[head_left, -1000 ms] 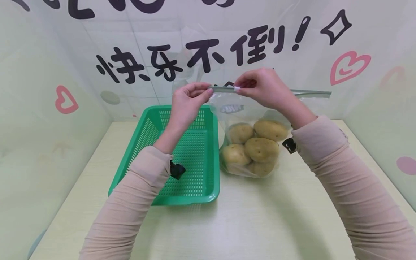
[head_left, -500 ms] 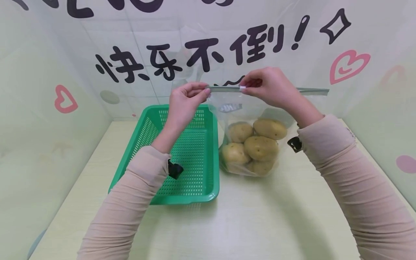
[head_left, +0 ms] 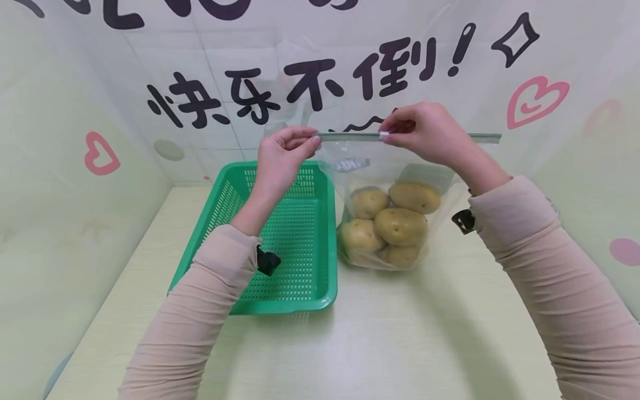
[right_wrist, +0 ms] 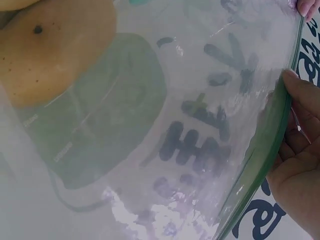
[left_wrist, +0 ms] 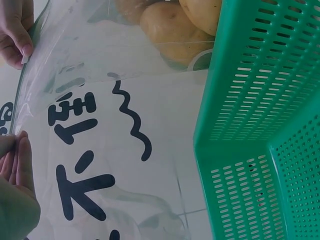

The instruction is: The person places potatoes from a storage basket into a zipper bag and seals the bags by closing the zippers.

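A clear zip bag (head_left: 350,178) with a green zip strip stands on the table, several potatoes (head_left: 401,226) piled in its lower part. My left hand (head_left: 281,158) pinches the left end of the strip between thumb and fingers. Further along the strip, my right hand (head_left: 425,136) pinches the small white slider (head_left: 384,135). To the right of that hand the strip runs on to its far end. In the right wrist view the zip strip (right_wrist: 272,140) bends past my right thumb, and a potato (right_wrist: 55,50) shows through the plastic.
Left of the bag, close beside it, is a green perforated basket (head_left: 330,278) with no contents showing; my left forearm passes over it. A pale wooden table (head_left: 380,344) lies beneath. Behind rises a white backdrop (head_left: 225,150) printed with black characters and pink hearts.
My right hand and the white slider have moved right along the zip strip, away from my left hand. The left hand has shifted slightly left, still pinching the strip's end.
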Motion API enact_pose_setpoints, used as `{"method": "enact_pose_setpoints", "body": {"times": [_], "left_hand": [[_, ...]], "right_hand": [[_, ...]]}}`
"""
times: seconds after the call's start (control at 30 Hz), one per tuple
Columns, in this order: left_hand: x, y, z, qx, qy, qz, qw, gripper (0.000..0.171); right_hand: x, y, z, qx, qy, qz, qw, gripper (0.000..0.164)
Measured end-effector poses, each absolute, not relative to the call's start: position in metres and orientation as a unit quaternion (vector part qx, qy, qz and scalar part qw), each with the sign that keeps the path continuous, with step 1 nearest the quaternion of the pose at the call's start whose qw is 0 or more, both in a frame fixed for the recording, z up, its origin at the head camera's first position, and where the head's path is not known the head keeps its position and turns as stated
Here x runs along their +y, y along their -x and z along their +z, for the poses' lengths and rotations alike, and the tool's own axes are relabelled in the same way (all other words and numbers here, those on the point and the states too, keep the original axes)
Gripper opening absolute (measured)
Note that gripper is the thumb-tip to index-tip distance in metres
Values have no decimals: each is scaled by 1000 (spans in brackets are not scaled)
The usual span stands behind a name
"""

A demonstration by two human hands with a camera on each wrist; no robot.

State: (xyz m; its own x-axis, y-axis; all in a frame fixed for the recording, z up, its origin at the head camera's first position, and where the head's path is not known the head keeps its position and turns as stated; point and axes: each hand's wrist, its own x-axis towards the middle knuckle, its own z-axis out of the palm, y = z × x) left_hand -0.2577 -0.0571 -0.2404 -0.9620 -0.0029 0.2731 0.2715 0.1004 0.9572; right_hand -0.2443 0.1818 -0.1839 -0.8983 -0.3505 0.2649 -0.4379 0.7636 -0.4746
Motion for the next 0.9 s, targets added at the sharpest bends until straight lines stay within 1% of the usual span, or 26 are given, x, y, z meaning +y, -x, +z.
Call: {"method": "enact_pose_setpoints", "body": {"times": [0.43, 0.9], "left_hand": [[-58, 258, -241, -728, 95, -671, 104, 22], [-61, 257, -241, -732, 108, -665, 102, 25]], "right_hand": [[191, 246, -185, -940, -212, 252, 90, 17], [198, 247, -185, -944, -202, 244, 91, 18]]}}
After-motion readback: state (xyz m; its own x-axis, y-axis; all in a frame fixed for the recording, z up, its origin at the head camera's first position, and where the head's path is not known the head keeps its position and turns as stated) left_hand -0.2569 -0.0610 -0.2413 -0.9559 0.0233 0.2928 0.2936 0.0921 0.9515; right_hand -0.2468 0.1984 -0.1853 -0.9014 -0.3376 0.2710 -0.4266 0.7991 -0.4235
